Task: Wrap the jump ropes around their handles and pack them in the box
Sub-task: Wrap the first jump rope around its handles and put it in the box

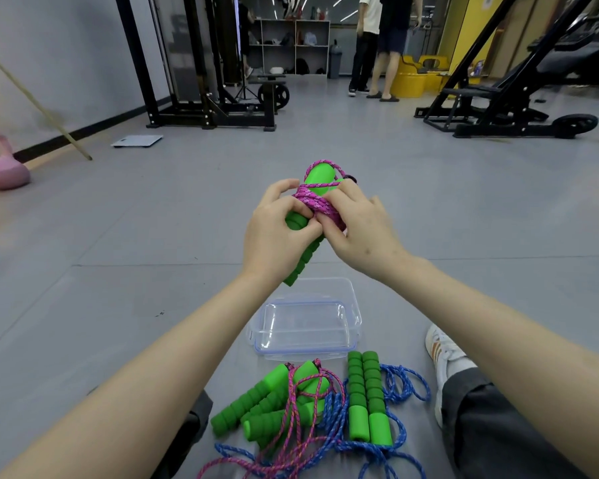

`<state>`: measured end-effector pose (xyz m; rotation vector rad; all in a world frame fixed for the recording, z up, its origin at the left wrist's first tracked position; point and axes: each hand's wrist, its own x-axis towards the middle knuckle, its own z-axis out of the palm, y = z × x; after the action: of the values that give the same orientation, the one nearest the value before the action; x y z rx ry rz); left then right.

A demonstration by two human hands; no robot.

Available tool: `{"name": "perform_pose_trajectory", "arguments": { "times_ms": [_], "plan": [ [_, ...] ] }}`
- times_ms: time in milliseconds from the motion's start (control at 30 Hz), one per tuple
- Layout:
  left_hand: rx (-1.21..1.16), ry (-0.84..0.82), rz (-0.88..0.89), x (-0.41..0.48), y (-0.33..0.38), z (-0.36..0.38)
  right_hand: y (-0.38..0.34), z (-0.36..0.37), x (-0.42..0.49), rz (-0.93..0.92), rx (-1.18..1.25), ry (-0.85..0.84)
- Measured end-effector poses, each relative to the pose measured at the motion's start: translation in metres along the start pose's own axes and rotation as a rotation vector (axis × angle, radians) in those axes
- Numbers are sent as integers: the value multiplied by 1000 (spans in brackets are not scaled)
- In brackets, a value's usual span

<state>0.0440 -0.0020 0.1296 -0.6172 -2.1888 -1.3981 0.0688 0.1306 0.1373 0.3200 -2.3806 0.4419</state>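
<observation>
Both hands, left hand (277, 233) and right hand (360, 229), grip green handles (303, 243) bound in pink rope (320, 203) (clear box (305, 326) below).

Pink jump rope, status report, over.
Left grip holds green handles; right grip pinches pink rope wound round them. Clear box holds no rope yet. Nothing between hands and box.

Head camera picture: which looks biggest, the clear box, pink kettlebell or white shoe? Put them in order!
1. clear box, clearly biggest.
2-3. white shoe and pink kettlebell look about alike; the shoe is nearer and partly hidden, the kettlebell farther and cut off, so no ranking.
</observation>
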Motion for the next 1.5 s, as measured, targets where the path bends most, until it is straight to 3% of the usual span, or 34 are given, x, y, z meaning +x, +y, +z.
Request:
{"name": "perform_pose_trajectory", "arguments": {
  "times_ms": [133, 300, 400, 533, 900, 1100, 1400, 1500],
  "plan": [
    [-22, 10, 6, -1, 1, 3, 10, -7, 3, -88, -182, 63],
    [-79, -30, 1, 2, 12, 6, 10, -9, 2, 11, 8, 55],
    [-188, -71, -34, 4, 19, 4, 14, -16, 4, 11, -31, 95],
    [-346, -182, -140, 1, 20, -1, 25, -23, 4, 23, 194, -43],
    [-117, -135, -167, -7, 1, 8, 31, -1, -4, -44, 106, -58],
    [-304, -212, -319, -14, 8, 9, 35, 0, -16, -97, 97, -95],
    [-524, -232, -447, -23, 8, 12, 38, 3, -22, 157, 330, -156],
    [-593, -162, -518, -23, 1, 13, 39, 1, -17, 519, 579, -107]
  ]
}}
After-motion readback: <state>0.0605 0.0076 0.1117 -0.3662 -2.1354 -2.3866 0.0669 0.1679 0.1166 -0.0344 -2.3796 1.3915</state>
